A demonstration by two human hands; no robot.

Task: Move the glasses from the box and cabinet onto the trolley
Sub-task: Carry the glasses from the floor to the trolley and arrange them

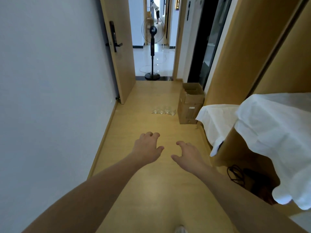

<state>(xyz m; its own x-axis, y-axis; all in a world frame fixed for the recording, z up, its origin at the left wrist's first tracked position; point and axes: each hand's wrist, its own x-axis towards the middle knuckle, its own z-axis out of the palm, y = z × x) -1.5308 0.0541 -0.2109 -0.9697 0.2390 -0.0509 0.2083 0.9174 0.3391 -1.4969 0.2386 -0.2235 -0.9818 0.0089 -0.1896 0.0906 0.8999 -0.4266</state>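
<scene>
head view, both hands (148,147) (188,155) loose, holding nothing, glasses (164,111) row running left-right beside box (190,105)

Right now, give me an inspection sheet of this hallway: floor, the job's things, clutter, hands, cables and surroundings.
Surface: glossy tan wooden floor.
Job's things: clear glasses grouped on floor beside the open brown cardboard box; trolley not seen.
Clutter: white cloth draped over tan furniture.
Hands: left hand and right hand both empty, fingers loosely curled.
Cables: black cord coiled under the cloth.
Surroundings: black standing fan in open doorway; person far beyond.
</scene>
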